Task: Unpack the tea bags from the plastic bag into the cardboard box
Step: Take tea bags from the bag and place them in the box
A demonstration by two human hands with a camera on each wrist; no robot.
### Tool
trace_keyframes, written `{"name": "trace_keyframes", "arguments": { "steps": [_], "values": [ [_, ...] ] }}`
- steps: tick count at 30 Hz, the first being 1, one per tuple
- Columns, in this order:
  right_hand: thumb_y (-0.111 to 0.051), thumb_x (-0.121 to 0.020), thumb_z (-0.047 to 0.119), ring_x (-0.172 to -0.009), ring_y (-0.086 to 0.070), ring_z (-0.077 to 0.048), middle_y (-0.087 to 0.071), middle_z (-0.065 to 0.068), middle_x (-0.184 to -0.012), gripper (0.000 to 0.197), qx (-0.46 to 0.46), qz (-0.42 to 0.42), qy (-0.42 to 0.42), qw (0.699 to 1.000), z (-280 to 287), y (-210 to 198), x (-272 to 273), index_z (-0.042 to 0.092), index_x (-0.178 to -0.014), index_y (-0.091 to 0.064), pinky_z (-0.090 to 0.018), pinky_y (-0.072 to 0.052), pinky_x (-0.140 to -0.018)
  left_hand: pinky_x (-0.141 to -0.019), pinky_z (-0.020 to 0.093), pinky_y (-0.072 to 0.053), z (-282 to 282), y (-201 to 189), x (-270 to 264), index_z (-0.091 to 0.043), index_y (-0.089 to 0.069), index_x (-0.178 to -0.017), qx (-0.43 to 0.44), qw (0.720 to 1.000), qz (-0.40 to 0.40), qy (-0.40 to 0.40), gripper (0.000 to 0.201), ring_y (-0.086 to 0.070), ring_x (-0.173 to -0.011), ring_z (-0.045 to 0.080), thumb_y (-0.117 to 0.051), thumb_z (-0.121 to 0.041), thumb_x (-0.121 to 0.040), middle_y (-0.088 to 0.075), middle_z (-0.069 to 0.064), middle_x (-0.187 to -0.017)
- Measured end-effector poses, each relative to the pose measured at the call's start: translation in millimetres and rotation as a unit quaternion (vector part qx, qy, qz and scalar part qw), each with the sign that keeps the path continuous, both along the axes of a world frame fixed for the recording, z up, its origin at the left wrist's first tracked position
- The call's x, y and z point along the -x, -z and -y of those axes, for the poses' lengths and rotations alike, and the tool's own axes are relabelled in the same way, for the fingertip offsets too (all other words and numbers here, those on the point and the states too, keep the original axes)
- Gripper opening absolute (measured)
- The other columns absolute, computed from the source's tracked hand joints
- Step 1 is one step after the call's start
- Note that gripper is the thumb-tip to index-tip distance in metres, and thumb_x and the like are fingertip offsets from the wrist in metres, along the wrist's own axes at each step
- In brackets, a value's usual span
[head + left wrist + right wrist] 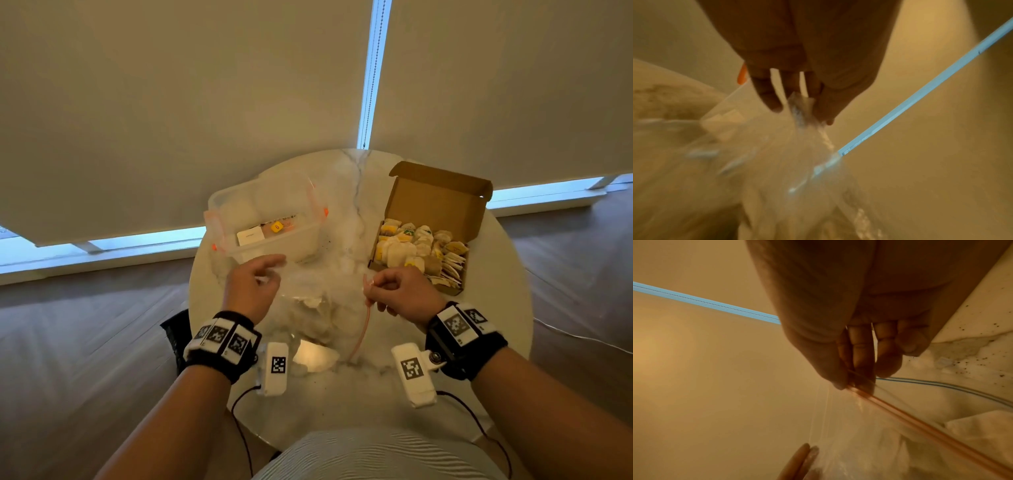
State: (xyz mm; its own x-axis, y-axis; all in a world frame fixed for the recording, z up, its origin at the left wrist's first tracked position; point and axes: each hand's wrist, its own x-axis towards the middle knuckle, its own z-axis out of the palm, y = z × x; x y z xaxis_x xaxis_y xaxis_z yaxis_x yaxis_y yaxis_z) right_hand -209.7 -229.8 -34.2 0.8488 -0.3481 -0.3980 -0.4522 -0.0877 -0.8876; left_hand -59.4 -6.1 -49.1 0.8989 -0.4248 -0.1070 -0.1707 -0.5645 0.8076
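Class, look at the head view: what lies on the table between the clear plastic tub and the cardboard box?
Only bare marble table lies between the tub and the cardboard box, in the head view.

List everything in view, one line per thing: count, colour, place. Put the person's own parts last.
table: one, round, white marble, in front of the person.
plastic bag: one, clear with a pink zip strip, near middle of the table, held between both hands.
tea bags in the plastic bag: a few, whitish, count unclear.
cardboard box: one, brown, lid open, far right of the table.
tea bags in the box: many, cream with yellow tags, filling the box.
plastic container: one, clear with orange clips, far left of the table, small items inside.
roller blinds: two, beige, behind the table.
left hand: pinches the bag's left edge.
right hand: pinches the pink zip strip.
wristbands with cameras: two, black and white, one per wrist.
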Motion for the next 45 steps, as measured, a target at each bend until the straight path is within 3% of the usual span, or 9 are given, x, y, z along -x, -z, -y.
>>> {"name": "trace_keyframes", "arguments": {
  "steps": [5,21,25,28,32,34,38,41,45],
  "values": [
    [-0.068,-0.086,0.007,-0.051,-0.056,-0.009,-0.072,-0.013,-0.072,0.012,0.002,-0.016,-0.012,1.0,-3,6,9,0.003,-0.075,-0.069,-0.017,-0.042,-0.046,-0.081,0.014,-0.049,-13,6,12,-0.037,-0.069,-0.099,0.025,0.999,0.021,0.021,0.039,-0.063,-0.092,-0.002,-0.062,0.0,-0.088,-0.069,-0.022,-0.101],
    [-0.069,-0.084,0.002,-0.057,-0.06,-0.02,-0.07,-0.014,-0.067,0.011,-0.042,0.036,0.032,0.998,0,12,10,0.001,-0.073,-0.067,-0.027,-0.046,-0.049,-0.09,0.028,-0.054,-10,-12,13,-0.029,-0.073,-0.098,0.159,0.986,-0.04,0.012,0.037,-0.069,-0.096,0.01,-0.066,0.005,-0.086,-0.075,-0.009,-0.098],
    [-0.072,-0.082,0.002,-0.056,-0.062,-0.022,-0.066,-0.012,-0.061,0.01,-0.061,0.009,0.081,0.995,-4,14,2,0.003,-0.073,-0.067,-0.026,-0.051,-0.051,-0.093,0.032,-0.051,-10,-2,8,-0.038,-0.068,-0.098,0.049,0.998,0.028,0.009,0.039,-0.062,-0.104,0.013,-0.067,-0.001,-0.085,-0.066,-0.011,-0.112],
    [-0.07,-0.084,0.004,-0.055,-0.062,-0.021,-0.066,-0.014,-0.063,0.008,-0.107,-0.005,0.108,0.988,-7,14,-12,0.002,-0.077,-0.068,-0.025,-0.054,-0.051,-0.096,0.019,-0.038,-4,-4,14,-0.03,-0.069,-0.102,0.004,0.988,0.154,0.026,0.028,-0.05,-0.109,0.009,-0.069,-0.008,-0.084,-0.054,-0.005,-0.116],
    [-0.07,-0.085,0.007,-0.056,-0.064,-0.018,-0.067,-0.014,-0.065,0.01,-0.165,-0.013,0.133,0.977,-6,12,-31,-0.002,-0.08,-0.069,-0.024,-0.054,-0.053,-0.079,0.022,-0.043,23,-14,41,-0.038,-0.063,-0.119,-0.098,0.945,0.091,0.298,0.028,-0.049,-0.083,0.003,-0.059,-0.029,-0.092,-0.053,-0.011,-0.093],
    [-0.07,-0.085,0.008,-0.056,-0.065,-0.017,-0.067,-0.013,-0.064,0.011,-0.179,-0.017,0.134,0.975,-5,13,-37,-0.001,-0.081,-0.069,-0.024,-0.054,-0.052,-0.084,0.029,-0.046,37,-10,53,-0.042,-0.049,-0.135,-0.222,0.899,0.074,0.37,0.039,-0.052,-0.091,0.009,-0.05,-0.038,-0.097,-0.052,-0.01,-0.102],
    [-0.07,-0.086,0.008,-0.059,-0.064,-0.018,-0.067,-0.013,-0.069,0.01,-0.192,-0.012,0.134,0.972,-1,19,-39,-0.002,-0.084,-0.069,-0.024,-0.055,-0.055,-0.093,0.029,-0.044,53,5,60,-0.028,-0.049,-0.139,-0.244,0.911,0.096,0.318,0.043,-0.053,-0.112,0.018,-0.052,-0.035,-0.097,-0.05,-0.003,-0.129],
    [-0.067,-0.088,0.008,-0.064,-0.065,-0.02,-0.069,-0.015,-0.075,0.01,-0.212,0.003,0.118,0.97,3,26,-36,-0.001,-0.086,-0.069,-0.025,-0.056,-0.059,-0.089,0.03,-0.047,59,12,58,-0.021,-0.068,-0.113,-0.199,0.953,0.072,0.219,0.025,-0.059,-0.101,0.017,-0.064,-0.03,-0.09,-0.062,-0.003,-0.112],
    [-0.065,-0.087,0.01,-0.074,-0.063,-0.017,-0.072,-0.01,-0.085,0.009,0.178,0.015,-0.082,0.981,8,49,-33,0.008,-0.09,-0.073,-0.022,-0.05,-0.067,-0.079,0.03,-0.054,62,15,49,-0.019,-0.072,-0.084,-0.165,0.983,0.009,0.084,0.008,-0.063,-0.082,0.016,-0.068,-0.012,-0.083,-0.068,-0.002,-0.088]
  ]
}}
